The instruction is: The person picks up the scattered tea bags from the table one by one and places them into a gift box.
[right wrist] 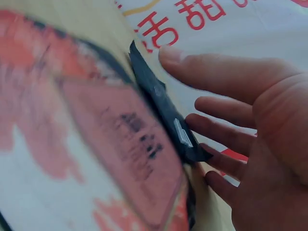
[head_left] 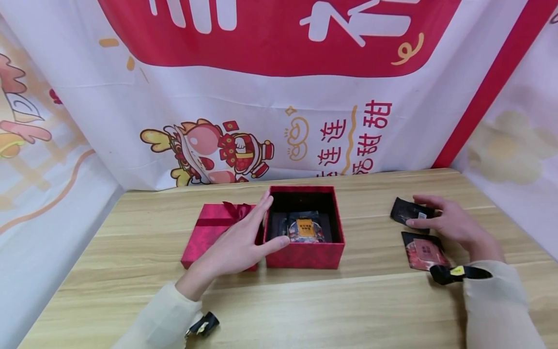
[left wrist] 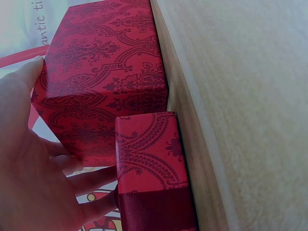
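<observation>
Currently, the left hand lies open with straight fingers against the left wall of the open red box, its thumb along the box's front left corner; the left wrist view shows the palm facing that patterned wall without curling round it. The box stands near the middle of the counter, and one dark packet lies flat on its floor. The box lid, tied with a ribbon bow, lies just beside the box on its left, partly under the left hand. The right hand rests toward the right edge of the counter with its fingers extended onto the upper black packet; the right wrist view shows the fingers only loosely bent and touching the packet's edge, not closed round it. A second packet with a red face lies flat just nearer the front edge, close below that hand. Both loose packets lie well to the right of the box, and the upper one's long axis runs roughly along the counter's width, pointing toward the box. The right hand is clearly the nearer hand to both packets; the left hand is the nearer one to the box.
</observation>
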`<state>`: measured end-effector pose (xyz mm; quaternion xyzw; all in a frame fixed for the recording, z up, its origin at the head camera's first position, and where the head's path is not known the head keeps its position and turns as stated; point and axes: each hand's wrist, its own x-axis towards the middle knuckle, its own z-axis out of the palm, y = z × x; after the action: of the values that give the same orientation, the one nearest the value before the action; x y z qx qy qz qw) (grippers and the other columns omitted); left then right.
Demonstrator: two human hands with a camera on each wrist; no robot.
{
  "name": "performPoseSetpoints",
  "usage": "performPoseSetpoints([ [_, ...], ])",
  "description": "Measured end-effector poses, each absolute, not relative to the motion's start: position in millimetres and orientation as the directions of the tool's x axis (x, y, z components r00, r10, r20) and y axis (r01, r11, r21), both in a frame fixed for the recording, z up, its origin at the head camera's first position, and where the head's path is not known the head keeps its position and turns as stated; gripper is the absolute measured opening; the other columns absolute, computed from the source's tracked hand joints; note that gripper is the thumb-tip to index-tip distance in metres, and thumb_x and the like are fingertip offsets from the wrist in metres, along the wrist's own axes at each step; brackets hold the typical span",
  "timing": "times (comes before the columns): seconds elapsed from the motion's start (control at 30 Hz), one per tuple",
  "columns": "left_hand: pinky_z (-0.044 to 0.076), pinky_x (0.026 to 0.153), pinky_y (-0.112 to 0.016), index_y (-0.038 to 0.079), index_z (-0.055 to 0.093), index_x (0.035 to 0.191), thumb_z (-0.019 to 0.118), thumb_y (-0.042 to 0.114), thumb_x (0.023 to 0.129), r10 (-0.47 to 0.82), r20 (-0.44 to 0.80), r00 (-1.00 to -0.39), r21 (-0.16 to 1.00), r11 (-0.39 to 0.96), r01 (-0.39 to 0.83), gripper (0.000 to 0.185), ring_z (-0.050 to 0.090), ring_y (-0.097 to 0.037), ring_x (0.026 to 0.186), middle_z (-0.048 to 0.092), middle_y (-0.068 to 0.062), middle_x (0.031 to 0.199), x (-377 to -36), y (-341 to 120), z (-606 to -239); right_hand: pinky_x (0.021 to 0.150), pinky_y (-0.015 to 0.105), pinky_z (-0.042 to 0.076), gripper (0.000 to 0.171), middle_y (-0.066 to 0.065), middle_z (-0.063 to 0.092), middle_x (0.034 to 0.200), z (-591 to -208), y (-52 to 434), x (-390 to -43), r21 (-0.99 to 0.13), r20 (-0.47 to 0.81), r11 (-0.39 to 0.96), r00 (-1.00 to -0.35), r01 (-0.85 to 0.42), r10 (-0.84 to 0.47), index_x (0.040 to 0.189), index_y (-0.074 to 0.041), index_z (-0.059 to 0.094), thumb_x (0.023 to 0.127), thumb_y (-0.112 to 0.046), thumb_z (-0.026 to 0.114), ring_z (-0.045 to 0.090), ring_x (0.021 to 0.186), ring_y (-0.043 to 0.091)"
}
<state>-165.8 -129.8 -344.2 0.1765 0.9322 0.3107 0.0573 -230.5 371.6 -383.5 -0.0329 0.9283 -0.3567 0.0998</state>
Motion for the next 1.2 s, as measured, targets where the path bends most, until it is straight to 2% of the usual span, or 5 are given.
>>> performPoseSetpoints([
  [0.27,0.049,0.113,-0.065,0.044,0.001,0.169,0.055,0.087,0.089,0.360,0.006,-0.933,0.593,0.750,0.293,0.106,0.036,-0.025,0.160,0.003,0.024,0.177,-166,-131,-344,0.111,0.071,0.035,0.096,0.036,0.034,0.162,-388,369,-236,-0.611,-0.130,0.791,-0.982,-0.031,-0.139,0.162,-0.002,0.039,0.090,-0.045,0.084,0.036,0.137,0.053],
  [0.47,0.045,0.116,-0.066,0.046,0.001,0.169,0.056,0.086,0.089,0.359,0.003,-0.933,0.599,0.747,0.289,0.105,0.034,-0.024,0.161,0.004,0.024,0.177,-166,-132,-344,0.111,0.073,0.032,0.094,0.041,0.031,0.157,-391,367,-238,-0.578,-0.085,0.814,-0.987,-0.062,-0.135,0.158,0.004,0.043,0.088,-0.041,0.087,0.033,0.138,0.056],
  [0.7,0.045,0.116,-0.067,0.046,0.001,0.169,0.059,0.082,0.090,0.354,-0.004,-0.935,0.605,0.746,0.280,0.104,0.034,-0.024,0.161,0.006,0.025,0.176,-166,-132,-344,0.109,0.071,0.033,0.093,0.041,0.032,0.155,-392,368,-240,-0.554,-0.083,0.831,-0.988,-0.060,-0.127,0.157,0.003,0.044,0.088,-0.043,0.086,0.033,0.136,0.055],
  [0.9,0.048,0.114,-0.065,0.046,0.001,0.169,0.057,0.084,0.090,0.360,-0.006,-0.933,0.599,0.748,0.285,0.105,0.037,-0.024,0.160,0.005,0.025,0.176,-166,-131,-344,0.099,0.054,0.040,0.088,0.038,0.051,0.149,-392,368,-242,-0.539,-0.049,0.836,-0.987,-0.101,-0.151,0.153,0.005,0.048,0.088,-0.040,0.086,0.047,0.125,0.047],
  [1.2,0.049,0.114,-0.064,0.045,0.001,0.169,0.056,0.085,0.089,0.360,-0.007,-0.933,0.597,0.750,0.285,0.105,0.038,-0.024,0.159,0.005,0.025,0.176,-166,-129,-345,0.078,0.020,0.047,0.085,0.031,0.058,0.139,-393,368,-242,-0.601,-0.055,0.796,-0.990,-0.068,-0.126,0.154,0.003,0.048,0.091,-0.043,0.083,0.054,0.115,0.039],
])
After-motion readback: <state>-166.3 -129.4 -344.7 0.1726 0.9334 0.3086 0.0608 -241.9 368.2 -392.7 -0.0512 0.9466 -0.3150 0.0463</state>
